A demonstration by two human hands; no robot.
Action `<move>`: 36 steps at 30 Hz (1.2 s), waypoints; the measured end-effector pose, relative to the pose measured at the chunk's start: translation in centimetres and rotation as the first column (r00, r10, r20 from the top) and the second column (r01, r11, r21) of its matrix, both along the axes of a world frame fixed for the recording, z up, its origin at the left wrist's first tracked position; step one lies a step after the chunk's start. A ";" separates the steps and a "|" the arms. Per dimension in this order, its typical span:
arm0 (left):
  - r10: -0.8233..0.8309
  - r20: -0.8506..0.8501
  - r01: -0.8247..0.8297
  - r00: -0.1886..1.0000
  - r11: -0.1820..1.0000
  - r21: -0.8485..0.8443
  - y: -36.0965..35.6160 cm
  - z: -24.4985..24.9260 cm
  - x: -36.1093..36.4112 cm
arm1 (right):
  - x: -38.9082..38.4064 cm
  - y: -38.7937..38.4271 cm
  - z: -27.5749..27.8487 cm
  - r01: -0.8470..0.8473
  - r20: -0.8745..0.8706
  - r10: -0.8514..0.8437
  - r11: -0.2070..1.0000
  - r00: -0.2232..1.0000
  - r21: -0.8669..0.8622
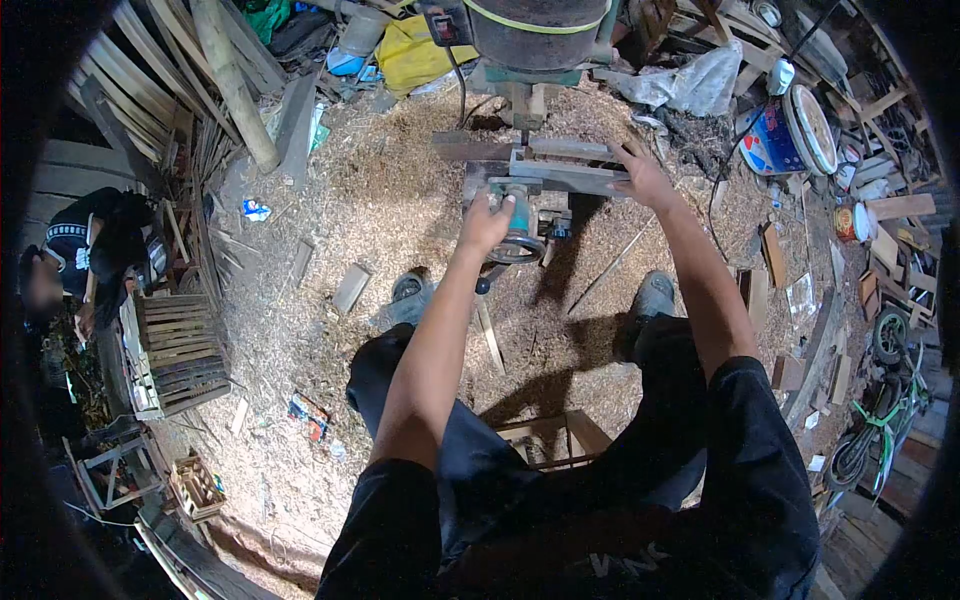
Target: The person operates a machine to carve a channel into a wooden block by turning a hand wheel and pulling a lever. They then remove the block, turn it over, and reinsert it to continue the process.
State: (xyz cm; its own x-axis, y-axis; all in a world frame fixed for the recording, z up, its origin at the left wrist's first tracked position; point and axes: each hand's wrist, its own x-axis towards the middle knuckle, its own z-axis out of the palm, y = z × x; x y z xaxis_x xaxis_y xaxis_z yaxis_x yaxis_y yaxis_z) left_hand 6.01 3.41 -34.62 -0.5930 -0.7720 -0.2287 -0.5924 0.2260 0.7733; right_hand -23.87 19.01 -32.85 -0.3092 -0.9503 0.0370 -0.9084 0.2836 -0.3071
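Observation:
Ahead of me stands a green machine [516, 204] with a round handwheel [516, 249] on its near side. My left hand [486, 222] rests on the top of its green part, just above the handwheel, with the fingers curled over it. My right hand [643, 177] is at the right end of a long wooden piece [580, 179] that lies across the machine, its fingers around that end. Behind this piece lies another wooden strip [572, 149]. A dark board [470, 150] is at the left of the machine.
Wood shavings [370, 190] cover the floor. A white bucket [812, 130], scrap wood and a small green motorcycle [880, 415] are at the right. A person [95, 245] is at the left beside a slatted wooden crate [182, 350]. A dark drum [535, 35] stands behind the machine.

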 end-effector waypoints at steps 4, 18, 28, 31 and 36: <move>-0.074 0.078 0.069 0.994 0.995 0.072 -0.1 -1.2 0.1 | 0.2 0.3 -0.1 0.034 0.008 -0.034 0.999 0.999 0.008; -0.095 0.342 0.086 0.935 0.995 0.043 3.7 -0.2 8.2 | 2.3 0.9 0.1 0.149 0.064 -0.138 0.962 0.988 -0.228; -0.052 0.293 0.083 0.955 0.992 -0.094 6.3 -1.7 9.3 | 8.5 -0.1 2.5 0.192 -0.100 -0.234 0.929 0.967 -0.317; 0.021 0.029 -0.020 0.999 1.000 -0.022 5.6 0.9 7.0 | 11.4 -0.5 0.8 0.230 0.163 -0.180 0.895 0.970 -0.382; 0.119 -0.246 -0.102 0.962 0.991 0.082 6.1 0.7 2.7 | 20.4 -0.1 -2.5 0.470 0.548 -0.190 0.770 0.814 -0.431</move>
